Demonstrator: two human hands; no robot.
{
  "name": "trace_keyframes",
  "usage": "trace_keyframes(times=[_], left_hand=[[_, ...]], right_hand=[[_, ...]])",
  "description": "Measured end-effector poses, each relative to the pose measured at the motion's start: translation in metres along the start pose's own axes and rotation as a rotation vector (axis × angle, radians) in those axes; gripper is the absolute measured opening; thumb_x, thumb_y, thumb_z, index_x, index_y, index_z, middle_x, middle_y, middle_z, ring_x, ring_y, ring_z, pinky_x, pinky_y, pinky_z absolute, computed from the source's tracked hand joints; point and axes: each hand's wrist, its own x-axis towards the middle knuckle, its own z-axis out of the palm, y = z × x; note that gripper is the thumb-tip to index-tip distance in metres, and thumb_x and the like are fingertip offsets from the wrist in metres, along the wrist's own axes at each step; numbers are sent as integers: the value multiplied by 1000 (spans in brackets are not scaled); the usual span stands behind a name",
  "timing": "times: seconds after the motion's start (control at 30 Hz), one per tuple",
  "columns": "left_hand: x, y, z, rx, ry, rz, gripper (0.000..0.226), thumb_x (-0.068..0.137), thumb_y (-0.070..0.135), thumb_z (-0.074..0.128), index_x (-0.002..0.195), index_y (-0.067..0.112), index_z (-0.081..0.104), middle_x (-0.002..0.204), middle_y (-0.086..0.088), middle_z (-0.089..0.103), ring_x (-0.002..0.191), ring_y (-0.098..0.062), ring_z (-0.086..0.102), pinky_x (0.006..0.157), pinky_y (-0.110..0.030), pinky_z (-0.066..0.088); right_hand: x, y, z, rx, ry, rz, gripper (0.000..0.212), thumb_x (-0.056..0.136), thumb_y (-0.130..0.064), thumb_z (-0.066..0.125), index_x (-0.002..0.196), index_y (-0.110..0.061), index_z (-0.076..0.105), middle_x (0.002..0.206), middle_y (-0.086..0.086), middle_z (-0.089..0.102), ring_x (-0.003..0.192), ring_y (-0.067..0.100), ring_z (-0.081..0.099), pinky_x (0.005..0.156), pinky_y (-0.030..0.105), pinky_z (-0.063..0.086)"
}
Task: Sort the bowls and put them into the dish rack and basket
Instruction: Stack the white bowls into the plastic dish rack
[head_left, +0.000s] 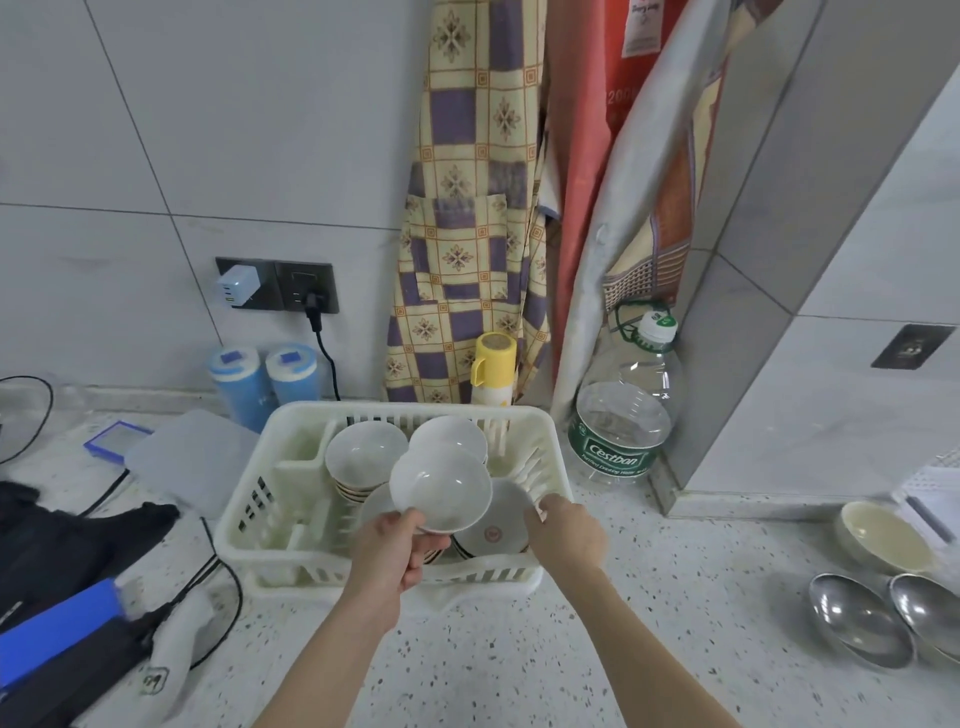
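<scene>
A white plastic dish rack (244, 514) stands on the counter in front of me. My left hand (395, 556) grips the near rim of a white bowl (441, 488) and holds it tilted above the rack. Under it lie a stack of white bowls (363, 457) at the back left, another white bowl (449, 434) behind, and a bowl with a red mark (493, 530) at the front right. My right hand (566, 530) rests at the rack's right wall beside the marked bowl; whether it grips anything is hidden.
Two shiny metal bowls (862, 618) and a pale bowl (883, 535) sit on the counter at the right. A large water bottle (623, 415) stands behind the rack's right corner. Dark cloth, cables and a blue box (57, 623) crowd the left; a yellow cup (493, 364) stands behind.
</scene>
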Motion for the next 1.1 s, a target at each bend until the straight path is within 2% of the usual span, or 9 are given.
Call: trace_keyframes(times=[0.1,0.27,0.37,0.5,0.6,0.8,0.93,1.0,1.1], left_hand=[[10,3,9,91,-39,-21,16,91,9,50,103,4,60,72,-19,75,39,-8,31,36,-18,23],[21,4,28,179,-96,-93,15,95,13,51,94,3,61,70,-19,74,34,-7,29,34,-17,22],[25,3,34,230,-117,-101,17,95,14,52,96,0,62,73,-21,75,37,-8,30,36,-18,23],[28,1,36,274,-143,-110,19,94,15,51,101,1,62,76,-22,75,39,-9,31,36,-19,24],[33,2,36,318,-146,-123,19,94,16,51,99,2,63,75,-20,76,39,-10,31,36,-19,23],[38,5,37,419,-187,-109,22,96,23,51,101,5,64,75,-16,77,40,-10,32,37,-20,22],[40,6,34,504,-206,-68,28,94,37,54,110,14,61,74,-9,78,40,-12,39,39,-20,22],[41,5,31,478,-194,-62,31,92,39,58,118,22,52,75,-9,78,39,-12,42,38,-19,23],[44,2,28,470,-165,-47,34,92,32,59,123,30,45,72,-7,77,40,-12,44,38,-19,25]], right_hand=[[-1,11,-7,447,64,8,31,97,-32,45,84,-13,65,79,5,73,71,25,65,56,33,47],[4,10,-27,714,-102,-28,24,94,-43,49,85,-30,67,68,-9,73,47,-1,51,52,21,39],[10,8,-31,639,-153,-41,17,90,-37,56,100,-29,68,70,-5,73,53,-3,56,53,17,39],[15,12,-31,556,-177,-44,27,87,-13,53,110,-20,64,66,-4,72,33,0,43,37,12,31],[19,10,-34,498,-237,-36,24,89,-18,52,109,-19,64,68,-5,71,30,-1,40,37,12,32],[26,5,-33,413,-274,2,28,84,-8,47,104,-10,66,64,3,70,42,-3,52,42,14,37],[30,2,-36,407,-304,32,27,80,-1,43,95,5,65,62,7,72,46,7,53,46,20,37],[32,2,-36,355,-322,27,25,78,1,43,87,-1,65,71,13,75,55,14,56,45,19,36],[34,2,-33,339,-345,41,32,75,2,42,92,2,70,72,13,75,66,20,64,50,22,42]])
